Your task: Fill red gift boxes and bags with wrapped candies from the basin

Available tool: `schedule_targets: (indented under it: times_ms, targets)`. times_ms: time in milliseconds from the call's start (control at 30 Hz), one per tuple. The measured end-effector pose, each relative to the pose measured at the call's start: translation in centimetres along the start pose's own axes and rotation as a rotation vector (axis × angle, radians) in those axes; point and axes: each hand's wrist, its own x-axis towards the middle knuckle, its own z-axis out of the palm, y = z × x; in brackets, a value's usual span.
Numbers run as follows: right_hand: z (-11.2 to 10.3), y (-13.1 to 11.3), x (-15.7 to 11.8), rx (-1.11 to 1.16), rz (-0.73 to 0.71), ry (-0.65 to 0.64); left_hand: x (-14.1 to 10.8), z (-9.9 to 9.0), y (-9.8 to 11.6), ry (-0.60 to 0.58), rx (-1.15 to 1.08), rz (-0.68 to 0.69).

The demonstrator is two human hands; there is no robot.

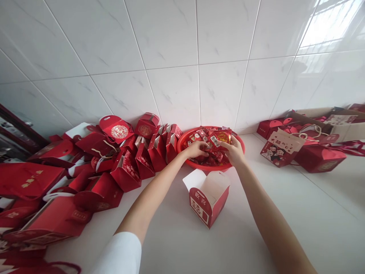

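White tiles point(171, 34) with faint grey veins face the wall point(171, 99), parted by thin dark joints point(197, 34). A bright, window-like reflection point(330, 26) gleams upper right. The pale surface point(242, 236) has a seam point(327, 193) at right.

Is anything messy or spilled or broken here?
Nothing looks spilled or broken: the little packets in the middle sit inside the red basin. The messiest bit is the heap of red boxes on the left, tilted different ways, while the open box in front of the basin stands upright.
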Motion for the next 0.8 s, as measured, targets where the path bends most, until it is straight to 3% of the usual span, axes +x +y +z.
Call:
schedule_targets:
  times_ms: [233,800]
  targets:
    - [0.1,-0.2,-0.1,0.018,-0.001,0.007,-0.5,-0.5,0.1,0.177,-0.161,0.005]
    - [0.0,0.2,0.1,0.034,-0.002,0.001,-1.1,-0.5,0.0,0.293,-0.415,-0.084]
